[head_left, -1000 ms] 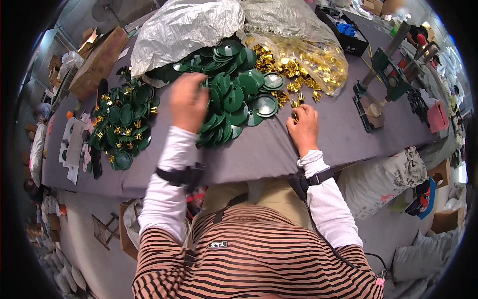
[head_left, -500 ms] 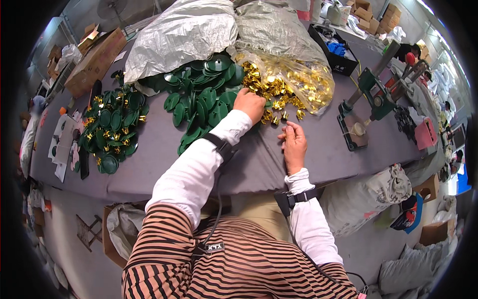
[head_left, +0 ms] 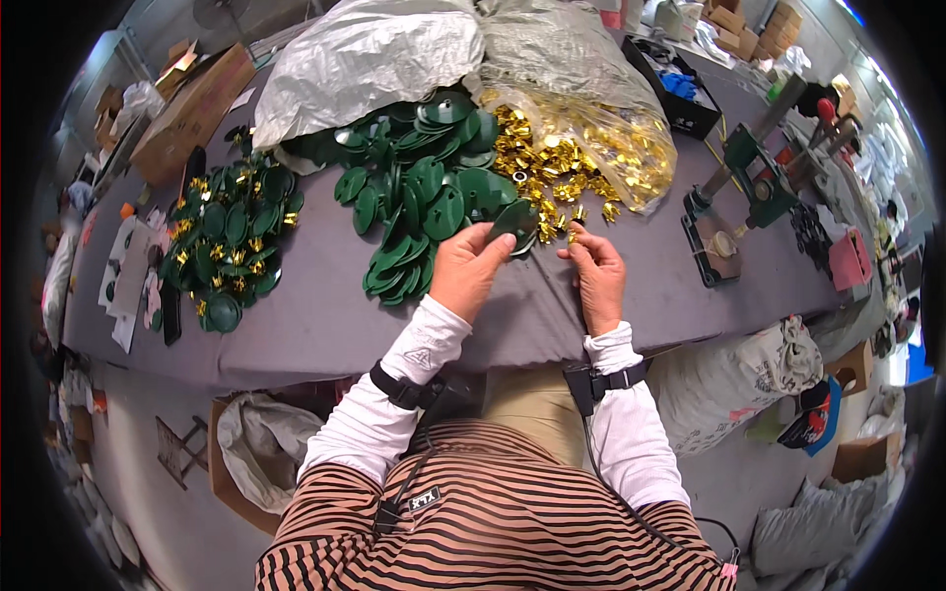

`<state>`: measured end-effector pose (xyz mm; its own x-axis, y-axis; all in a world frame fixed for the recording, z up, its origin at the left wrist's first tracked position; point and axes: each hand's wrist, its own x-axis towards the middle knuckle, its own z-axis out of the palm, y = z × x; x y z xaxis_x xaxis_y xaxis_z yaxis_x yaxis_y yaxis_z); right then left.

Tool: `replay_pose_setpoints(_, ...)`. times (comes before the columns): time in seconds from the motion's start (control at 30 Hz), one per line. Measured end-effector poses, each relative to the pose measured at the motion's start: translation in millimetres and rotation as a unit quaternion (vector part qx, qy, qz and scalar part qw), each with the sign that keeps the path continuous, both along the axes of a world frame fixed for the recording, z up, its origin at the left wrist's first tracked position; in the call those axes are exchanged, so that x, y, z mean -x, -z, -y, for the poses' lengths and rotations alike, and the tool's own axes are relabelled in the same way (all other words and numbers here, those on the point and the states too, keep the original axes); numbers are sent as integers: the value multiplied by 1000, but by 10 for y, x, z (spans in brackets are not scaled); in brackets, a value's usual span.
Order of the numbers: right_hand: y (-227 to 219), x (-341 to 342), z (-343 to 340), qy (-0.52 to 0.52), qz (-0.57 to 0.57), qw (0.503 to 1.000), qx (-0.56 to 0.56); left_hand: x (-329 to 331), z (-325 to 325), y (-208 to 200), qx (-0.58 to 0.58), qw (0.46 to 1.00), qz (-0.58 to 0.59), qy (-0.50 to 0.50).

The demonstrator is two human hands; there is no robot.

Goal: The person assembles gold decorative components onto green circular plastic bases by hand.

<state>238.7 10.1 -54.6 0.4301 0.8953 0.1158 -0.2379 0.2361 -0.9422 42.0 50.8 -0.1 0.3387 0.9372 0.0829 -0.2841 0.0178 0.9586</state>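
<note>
My left hand [head_left: 467, 272] pinches a dark green disc [head_left: 511, 223] between thumb and fingers, holding it tilted above the table. Close by on the right, my right hand [head_left: 597, 274] is closed with thumb and forefinger on a small gold metal clip [head_left: 574, 232]. Beyond the left hand lies a heap of loose green discs [head_left: 406, 222]. Many shiny gold clips [head_left: 562, 187] spill out of a clear plastic bag [head_left: 641, 177] behind the right hand. At left, a second pile [head_left: 227, 236] mixes green discs with gold clips, some of them joined.
Large silvery woven sacks [head_left: 374, 59] stand at the back of the grey cloth-covered table [head_left: 315, 345]. A green hand press [head_left: 749, 182] with a red knob is at right, beside a pink container [head_left: 848, 258]. A black box [head_left: 680, 94] is behind it; a long cardboard box [head_left: 192, 118] sits back left.
My left hand has drawn back from the heaps toward me and now holds a green disc. My right hand has shifted slightly and closed on a gold clip.
</note>
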Motion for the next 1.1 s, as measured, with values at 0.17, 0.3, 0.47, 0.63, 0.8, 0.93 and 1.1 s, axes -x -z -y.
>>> replay_pose_setpoints(0.17, -172, 246, 281, 78, 110, 990, -46, 11, 213, 101, 144, 988, 55, 29)
replay_pose_setpoints(0.3, -275, 498, 358, 73, 175, 978, -82, -5, 278, 166, 175, 981, 55, 56)
replay_pose_setpoints(0.47, -257, 503, 428, 115, 357, 923, -82, -77, 359, 367, 94, 992, 48, 63)
replay_pose_setpoints(0.63, -284, 514, 533, 123, 465, 872, -95, -29, 485, 247, -42, 981, -191, 7)
replay_pose_setpoints(0.8, -209, 545, 638, 41, 287, 956, 55, 19, 525, 278, -229, 937, -255, -68)
replay_pose_setpoints(0.93, -220, 622, 641, -5, 79, 997, 16, 43, 566, 300, -380, 881, -259, -108)
replay_pose_setpoints(1.1, -350, 698, 668, -10, 54, 996, 70, 121, 519, 350, -395, 881, -246, -88)
